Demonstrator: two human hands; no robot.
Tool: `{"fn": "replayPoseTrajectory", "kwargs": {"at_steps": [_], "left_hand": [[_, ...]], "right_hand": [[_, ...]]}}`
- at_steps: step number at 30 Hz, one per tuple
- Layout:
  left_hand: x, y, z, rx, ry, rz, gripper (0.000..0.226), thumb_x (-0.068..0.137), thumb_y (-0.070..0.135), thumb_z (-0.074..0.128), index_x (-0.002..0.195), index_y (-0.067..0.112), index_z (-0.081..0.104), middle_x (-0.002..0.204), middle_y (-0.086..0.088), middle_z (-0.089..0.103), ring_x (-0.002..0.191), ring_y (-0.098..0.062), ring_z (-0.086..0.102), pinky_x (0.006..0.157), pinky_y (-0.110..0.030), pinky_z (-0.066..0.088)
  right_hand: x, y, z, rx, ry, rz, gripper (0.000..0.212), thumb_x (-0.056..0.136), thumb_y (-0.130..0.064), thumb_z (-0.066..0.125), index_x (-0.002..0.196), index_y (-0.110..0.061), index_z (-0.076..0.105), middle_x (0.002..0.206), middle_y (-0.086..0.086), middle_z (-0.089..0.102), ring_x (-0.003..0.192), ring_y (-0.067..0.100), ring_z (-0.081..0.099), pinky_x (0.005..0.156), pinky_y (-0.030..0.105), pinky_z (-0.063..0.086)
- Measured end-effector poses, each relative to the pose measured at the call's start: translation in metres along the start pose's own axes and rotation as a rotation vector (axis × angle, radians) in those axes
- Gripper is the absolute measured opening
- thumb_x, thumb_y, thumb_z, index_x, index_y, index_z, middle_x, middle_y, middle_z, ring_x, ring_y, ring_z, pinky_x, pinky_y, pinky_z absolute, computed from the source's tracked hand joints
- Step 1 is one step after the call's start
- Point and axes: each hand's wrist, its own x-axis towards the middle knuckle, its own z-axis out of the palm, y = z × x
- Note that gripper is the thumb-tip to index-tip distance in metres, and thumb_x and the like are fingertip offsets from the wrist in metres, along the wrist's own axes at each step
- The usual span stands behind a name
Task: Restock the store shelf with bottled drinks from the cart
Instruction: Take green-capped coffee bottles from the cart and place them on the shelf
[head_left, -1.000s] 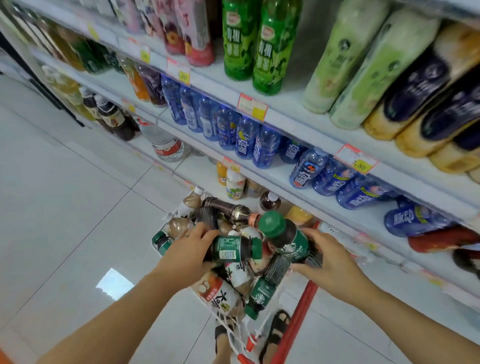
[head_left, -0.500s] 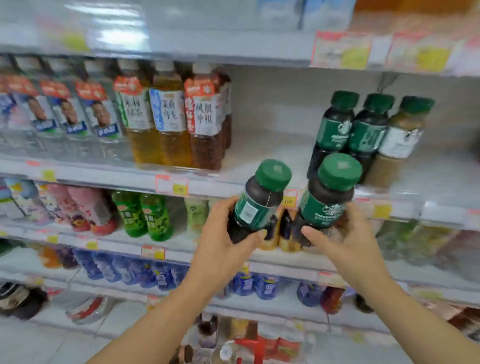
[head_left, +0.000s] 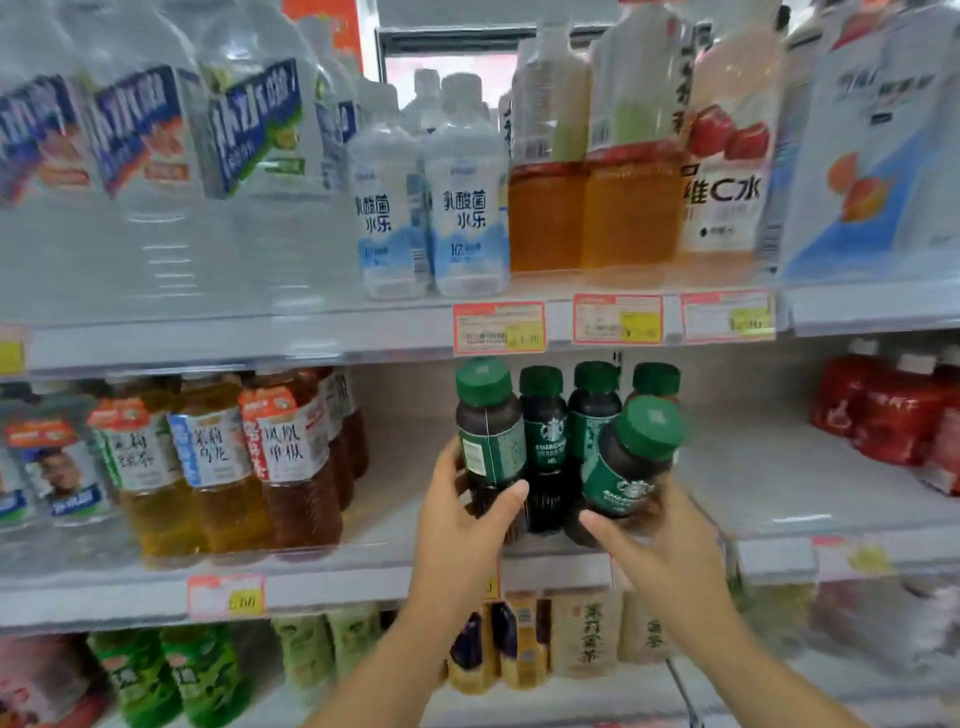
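My left hand grips a dark coffee bottle with a green cap, held upright at the front of the middle shelf. My right hand grips a second dark green-capped coffee bottle, tilted to the right. Both bottles are just in front of a row of three matching green-capped bottles that stand on that shelf. The cart is out of view.
Tea bottles fill the middle shelf's left part and red packs its right end. Bare shelf lies right of the coffee row. Water and juice bottles stand on the shelf above; green and beige bottles below.
Both hands lifted a coffee bottle each out of the cart and raised them to the middle shelf. They now sit closer to the row of matching bottles than half a second ago.
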Motion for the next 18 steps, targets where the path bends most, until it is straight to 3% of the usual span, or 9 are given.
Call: {"fn": "replayPoseTrajectory", "kwargs": {"at_steps": [2, 5, 10, 14, 18], "left_hand": [[-0.001, -0.001, 0.008, -0.004, -0.027, -0.005, 0.057, 0.078, 0.033, 0.072, 0.127, 0.041, 0.043, 0.117, 0.027, 0.057, 0.108, 0.009, 0.052, 0.089, -0.022, 0.049], [0.004, 0.001, 0.019, -0.025, -0.043, -0.004, 0.057, 0.079, 0.026, 0.072, 0.127, 0.037, 0.044, 0.119, 0.024, 0.058, 0.109, 0.007, 0.053, 0.095, -0.03, 0.048], [0.015, 0.0, 0.032, -0.033, -0.011, -0.004, 0.051, 0.079, 0.022, 0.072, 0.113, 0.049, 0.044, 0.108, 0.033, 0.057, 0.102, 0.014, 0.052, 0.086, -0.017, 0.046], [0.029, -0.004, 0.041, -0.02, 0.018, -0.024, 0.049, 0.08, 0.017, 0.071, 0.104, 0.051, 0.046, 0.105, 0.027, 0.06, 0.097, 0.016, 0.053, 0.079, -0.009, 0.043], [0.04, -0.013, 0.045, 0.011, 0.013, -0.06, 0.048, 0.08, 0.015, 0.07, 0.101, 0.05, 0.044, 0.101, 0.026, 0.058, 0.091, 0.022, 0.051, 0.069, 0.0, 0.039]], "right_hand": [[0.007, 0.004, 0.004, -0.016, -0.004, -0.009, 0.056, 0.069, -0.032, 0.078, 0.116, -0.04, 0.049, 0.112, -0.021, 0.058, 0.104, -0.012, 0.053, 0.082, 0.009, 0.042], [0.017, 0.007, 0.007, -0.059, 0.032, -0.045, 0.054, 0.07, -0.03, 0.078, 0.108, -0.05, 0.047, 0.111, -0.026, 0.056, 0.105, -0.012, 0.051, 0.084, 0.013, 0.043], [0.031, 0.008, 0.014, -0.09, 0.041, -0.049, 0.054, 0.074, -0.028, 0.075, 0.12, -0.041, 0.049, 0.114, -0.02, 0.06, 0.107, 0.003, 0.056, 0.09, 0.037, 0.05], [0.035, 0.012, 0.024, -0.142, 0.066, -0.041, 0.058, 0.075, -0.026, 0.074, 0.127, -0.03, 0.047, 0.118, -0.015, 0.059, 0.111, 0.006, 0.054, 0.093, 0.037, 0.049], [0.031, 0.02, 0.03, -0.237, 0.071, -0.024, 0.066, 0.078, -0.026, 0.072, 0.135, -0.027, 0.04, 0.126, -0.01, 0.056, 0.117, 0.01, 0.052, 0.091, 0.024, 0.043]]}}
